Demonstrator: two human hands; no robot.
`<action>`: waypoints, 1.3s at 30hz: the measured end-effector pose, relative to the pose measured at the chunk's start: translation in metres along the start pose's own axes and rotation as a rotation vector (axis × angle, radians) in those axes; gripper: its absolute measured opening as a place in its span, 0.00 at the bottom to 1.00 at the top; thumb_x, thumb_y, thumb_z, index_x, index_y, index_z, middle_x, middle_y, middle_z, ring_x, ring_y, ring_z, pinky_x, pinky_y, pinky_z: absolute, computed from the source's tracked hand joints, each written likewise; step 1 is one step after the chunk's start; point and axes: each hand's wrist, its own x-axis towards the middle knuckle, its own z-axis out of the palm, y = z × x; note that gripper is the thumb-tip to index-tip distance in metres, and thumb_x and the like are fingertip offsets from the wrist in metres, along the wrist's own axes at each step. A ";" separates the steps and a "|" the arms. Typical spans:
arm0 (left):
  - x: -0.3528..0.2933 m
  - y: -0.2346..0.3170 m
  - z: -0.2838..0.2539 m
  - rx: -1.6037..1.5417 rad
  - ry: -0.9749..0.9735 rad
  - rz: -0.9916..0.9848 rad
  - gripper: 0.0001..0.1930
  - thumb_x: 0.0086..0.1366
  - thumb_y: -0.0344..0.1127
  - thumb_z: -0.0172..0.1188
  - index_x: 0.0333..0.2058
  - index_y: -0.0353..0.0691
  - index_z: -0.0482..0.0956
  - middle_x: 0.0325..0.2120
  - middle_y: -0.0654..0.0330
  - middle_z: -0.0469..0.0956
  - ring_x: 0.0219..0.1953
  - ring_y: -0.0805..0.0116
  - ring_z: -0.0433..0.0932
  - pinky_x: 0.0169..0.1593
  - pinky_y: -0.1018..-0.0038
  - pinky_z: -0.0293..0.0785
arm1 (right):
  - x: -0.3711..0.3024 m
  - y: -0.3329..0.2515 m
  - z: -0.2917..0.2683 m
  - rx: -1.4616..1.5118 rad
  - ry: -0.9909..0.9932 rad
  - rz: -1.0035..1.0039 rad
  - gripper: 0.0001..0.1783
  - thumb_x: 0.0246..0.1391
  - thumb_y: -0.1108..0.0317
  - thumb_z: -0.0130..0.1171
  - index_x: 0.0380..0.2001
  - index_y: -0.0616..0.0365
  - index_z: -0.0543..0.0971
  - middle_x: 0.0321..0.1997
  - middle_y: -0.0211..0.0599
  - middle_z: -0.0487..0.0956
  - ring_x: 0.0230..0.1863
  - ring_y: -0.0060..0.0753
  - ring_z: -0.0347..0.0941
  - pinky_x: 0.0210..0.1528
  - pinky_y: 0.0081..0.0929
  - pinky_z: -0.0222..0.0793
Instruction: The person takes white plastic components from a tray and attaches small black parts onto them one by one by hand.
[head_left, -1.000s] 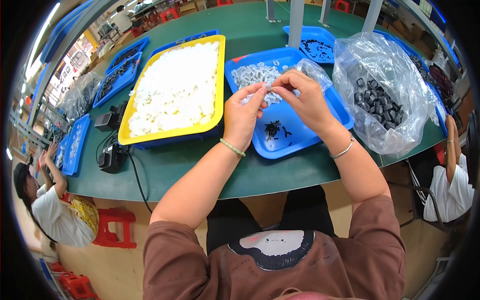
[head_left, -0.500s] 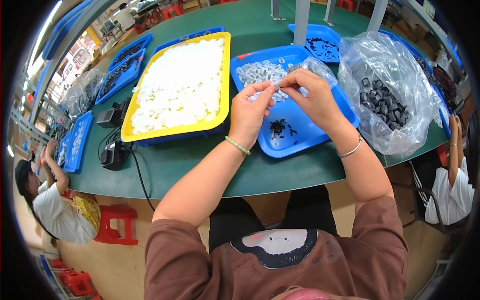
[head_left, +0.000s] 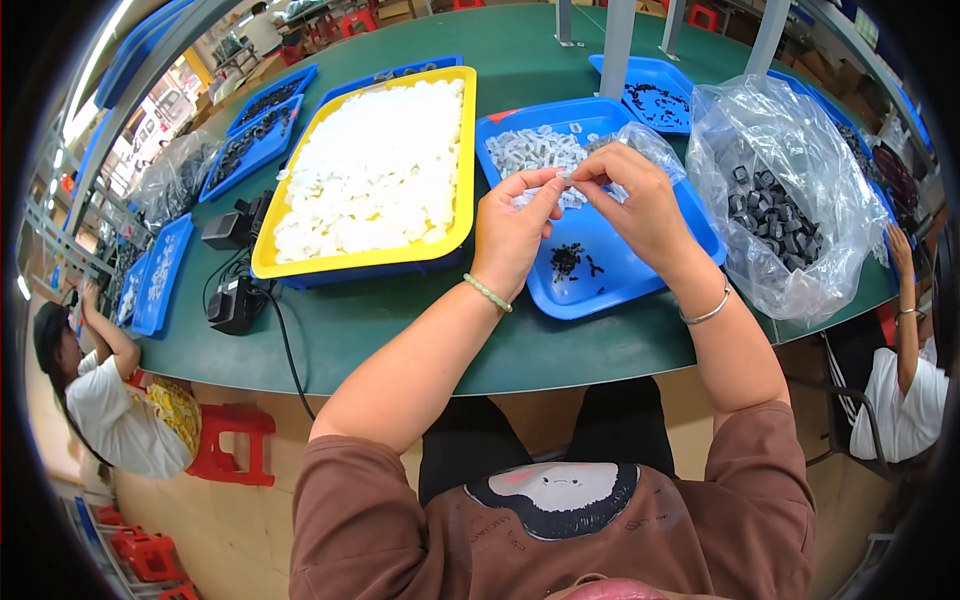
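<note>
My left hand point(head_left: 517, 225) and my right hand point(head_left: 637, 205) meet fingertip to fingertip over a blue tray point(head_left: 640, 292). Between the left thumb and forefinger is a small pale plastic piece point(head_left: 565, 178), mostly covered by the fingers. The right thumb and forefinger are pinched together against the same spot; whatever they grip is too small to make out. In the tray behind my hands lies a heap of light grey plastic pieces point(head_left: 535, 150). Nearer me, a small pile of tiny black parts point(head_left: 566, 262) rests on the tray's bottom, beside the left wrist.
Left of my arms stands a yellow tray point(head_left: 264, 262) full of white pieces. A clear plastic bag point(head_left: 850, 235) with black blocks point(head_left: 775, 215) is at right. Black power adapters point(head_left: 232, 305) trail a cable over the green table point(head_left: 400, 350). People sit at both sides.
The fingertips stay together over the tray, with the right fingers shifted slightly against the left. The whole view has moved a little. The person at left has lowered their hands.
</note>
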 end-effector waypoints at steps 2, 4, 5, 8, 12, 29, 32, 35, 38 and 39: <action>0.000 0.000 0.001 -0.001 -0.002 -0.005 0.11 0.62 0.34 0.62 0.41 0.36 0.78 0.27 0.66 0.75 0.26 0.83 0.69 0.27 0.87 0.63 | 0.000 -0.002 -0.001 0.006 -0.005 0.023 0.05 0.47 0.77 0.61 0.31 0.60 0.78 0.31 0.37 0.77 0.35 0.38 0.75 0.36 0.29 0.71; 0.000 0.000 0.001 -0.002 -0.003 -0.009 0.11 0.62 0.34 0.62 0.41 0.36 0.78 0.26 0.66 0.75 0.26 0.83 0.69 0.27 0.87 0.63 | 0.001 -0.003 -0.002 0.012 -0.009 0.045 0.05 0.47 0.78 0.61 0.31 0.60 0.78 0.31 0.38 0.77 0.35 0.38 0.75 0.36 0.29 0.72; 0.000 0.000 0.001 -0.003 -0.004 -0.009 0.11 0.62 0.34 0.62 0.41 0.36 0.78 0.26 0.67 0.75 0.26 0.84 0.69 0.27 0.88 0.63 | 0.001 -0.002 -0.003 0.010 -0.012 0.031 0.06 0.47 0.78 0.61 0.31 0.60 0.78 0.31 0.38 0.77 0.35 0.39 0.75 0.36 0.29 0.72; 0.001 -0.002 -0.001 -0.001 -0.007 0.002 0.11 0.62 0.34 0.62 0.40 0.37 0.79 0.27 0.66 0.76 0.26 0.83 0.70 0.26 0.87 0.64 | 0.000 0.000 -0.003 0.001 -0.019 -0.003 0.05 0.47 0.78 0.61 0.30 0.60 0.78 0.31 0.38 0.77 0.35 0.39 0.75 0.36 0.30 0.72; 0.003 -0.004 -0.003 0.002 -0.015 0.009 0.10 0.62 0.35 0.62 0.40 0.36 0.79 0.28 0.65 0.78 0.26 0.83 0.71 0.26 0.86 0.65 | 0.000 -0.002 -0.003 -0.051 -0.025 -0.035 0.05 0.47 0.78 0.61 0.30 0.59 0.78 0.31 0.38 0.77 0.34 0.40 0.75 0.34 0.30 0.71; 0.001 -0.003 -0.001 0.009 0.009 0.005 0.11 0.62 0.36 0.62 0.39 0.37 0.79 0.25 0.65 0.76 0.26 0.83 0.71 0.26 0.86 0.64 | 0.000 -0.001 -0.002 -0.033 0.023 -0.041 0.05 0.47 0.75 0.64 0.30 0.60 0.78 0.29 0.37 0.77 0.31 0.37 0.74 0.32 0.28 0.69; 0.002 -0.001 0.000 -0.017 0.037 -0.005 0.11 0.61 0.35 0.63 0.40 0.37 0.79 0.25 0.65 0.76 0.26 0.83 0.71 0.26 0.86 0.64 | 0.000 0.003 0.001 -0.002 0.066 -0.023 0.06 0.47 0.74 0.63 0.30 0.60 0.78 0.29 0.36 0.77 0.30 0.35 0.74 0.32 0.26 0.69; 0.003 -0.002 -0.001 -0.043 0.059 -0.008 0.11 0.61 0.35 0.63 0.40 0.37 0.79 0.25 0.65 0.76 0.26 0.83 0.71 0.26 0.86 0.64 | -0.001 -0.002 0.004 0.072 0.063 0.069 0.06 0.48 0.74 0.63 0.31 0.60 0.79 0.29 0.36 0.78 0.30 0.31 0.74 0.33 0.24 0.69; 0.002 -0.003 -0.002 -0.040 0.057 -0.012 0.11 0.61 0.35 0.63 0.40 0.37 0.79 0.25 0.65 0.76 0.25 0.83 0.70 0.26 0.87 0.64 | -0.002 -0.002 0.010 0.110 0.065 0.142 0.05 0.49 0.74 0.63 0.31 0.61 0.79 0.29 0.35 0.77 0.29 0.28 0.74 0.33 0.23 0.69; 0.004 -0.002 -0.002 -0.041 0.046 -0.014 0.11 0.61 0.35 0.63 0.40 0.36 0.79 0.25 0.65 0.76 0.25 0.82 0.70 0.26 0.87 0.64 | -0.001 0.000 0.012 0.092 0.085 0.144 0.05 0.49 0.74 0.63 0.31 0.61 0.79 0.29 0.35 0.77 0.30 0.27 0.73 0.33 0.22 0.69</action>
